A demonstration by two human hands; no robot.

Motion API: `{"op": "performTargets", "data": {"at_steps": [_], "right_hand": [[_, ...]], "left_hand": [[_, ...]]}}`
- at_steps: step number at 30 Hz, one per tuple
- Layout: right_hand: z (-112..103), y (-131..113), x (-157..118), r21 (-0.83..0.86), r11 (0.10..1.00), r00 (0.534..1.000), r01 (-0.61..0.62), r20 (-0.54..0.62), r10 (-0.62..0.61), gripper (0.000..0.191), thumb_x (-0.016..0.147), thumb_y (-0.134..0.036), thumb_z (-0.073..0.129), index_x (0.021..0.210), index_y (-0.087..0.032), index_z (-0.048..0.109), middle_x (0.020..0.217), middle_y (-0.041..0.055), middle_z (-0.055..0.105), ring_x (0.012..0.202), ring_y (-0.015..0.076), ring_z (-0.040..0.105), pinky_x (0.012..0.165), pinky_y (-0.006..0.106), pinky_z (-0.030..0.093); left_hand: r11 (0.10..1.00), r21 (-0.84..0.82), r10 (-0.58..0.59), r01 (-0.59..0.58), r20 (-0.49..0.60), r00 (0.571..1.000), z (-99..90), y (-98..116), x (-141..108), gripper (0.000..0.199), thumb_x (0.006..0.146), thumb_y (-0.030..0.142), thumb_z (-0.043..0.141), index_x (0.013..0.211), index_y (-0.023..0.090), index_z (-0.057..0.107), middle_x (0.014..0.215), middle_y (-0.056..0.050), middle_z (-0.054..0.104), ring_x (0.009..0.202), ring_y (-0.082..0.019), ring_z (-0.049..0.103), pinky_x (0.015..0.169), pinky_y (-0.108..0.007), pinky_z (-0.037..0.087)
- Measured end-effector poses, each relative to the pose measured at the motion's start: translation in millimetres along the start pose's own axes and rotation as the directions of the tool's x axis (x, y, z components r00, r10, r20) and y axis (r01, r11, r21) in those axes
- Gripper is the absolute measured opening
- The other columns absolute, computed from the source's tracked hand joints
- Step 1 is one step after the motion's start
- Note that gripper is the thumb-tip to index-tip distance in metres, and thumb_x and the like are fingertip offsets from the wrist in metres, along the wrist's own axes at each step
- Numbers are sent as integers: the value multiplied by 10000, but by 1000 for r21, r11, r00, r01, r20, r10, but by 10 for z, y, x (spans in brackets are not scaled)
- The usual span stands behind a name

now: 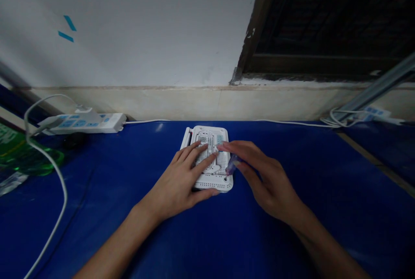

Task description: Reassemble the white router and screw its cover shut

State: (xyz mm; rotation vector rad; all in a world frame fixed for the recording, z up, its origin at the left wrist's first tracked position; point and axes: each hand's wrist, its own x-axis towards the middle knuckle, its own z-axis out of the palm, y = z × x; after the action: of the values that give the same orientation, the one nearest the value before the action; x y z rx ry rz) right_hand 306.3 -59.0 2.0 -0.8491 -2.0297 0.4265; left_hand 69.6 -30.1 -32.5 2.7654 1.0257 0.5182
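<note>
A white router-like device [212,181] with a perforated underside lies on the blue table, an antenna [185,138] along its left side. My left hand [178,179] lies across it, fingers spread over the labelled middle and thumb at the near edge. My right hand [266,177] is at the right side of the device, thumb and fingers closed round a small translucent purple screwdriver handle [232,164]. The handle slants down toward the round hole at the near right corner. Its tip is too small to make out.
On the left, a white power strip [113,123] with a looping white cable [60,175] stands near a green bottle [29,153]. A wall [155,101] borders the table's back. Cables [333,121] bunch by a metal pole [379,86] at right.
</note>
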Motion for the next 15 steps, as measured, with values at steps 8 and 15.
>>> {"op": "performTargets", "data": {"at_steps": [8, 15], "right_hand": [[-23, 42, -30, -23, 999, 997, 28, -75, -29, 309, 930, -151, 688, 1224, -246, 693, 997, 58, 641, 981, 196, 585, 818, 346, 498], [16, -11, -15, 74, 997, 999, 32, -36, -30, 381, 939, -85, 646, 1272, -268, 667, 1062, 46, 687, 1049, 195, 602, 873, 358, 515]], "left_hand": [[1000, 12, -14, 13, 18, 1000, -8, 4, -3, 786, 940, 664, 552, 1581, 261, 344, 1617, -154, 336, 1528, -346, 237, 1204, -567, 307], [999, -29, -18, 18, 4, 1000, -19, 12, -6, 788, 927, 651, 585, 1570, 249, 369, 1611, -158, 351, 1522, -350, 256, 1216, -552, 293]]}}
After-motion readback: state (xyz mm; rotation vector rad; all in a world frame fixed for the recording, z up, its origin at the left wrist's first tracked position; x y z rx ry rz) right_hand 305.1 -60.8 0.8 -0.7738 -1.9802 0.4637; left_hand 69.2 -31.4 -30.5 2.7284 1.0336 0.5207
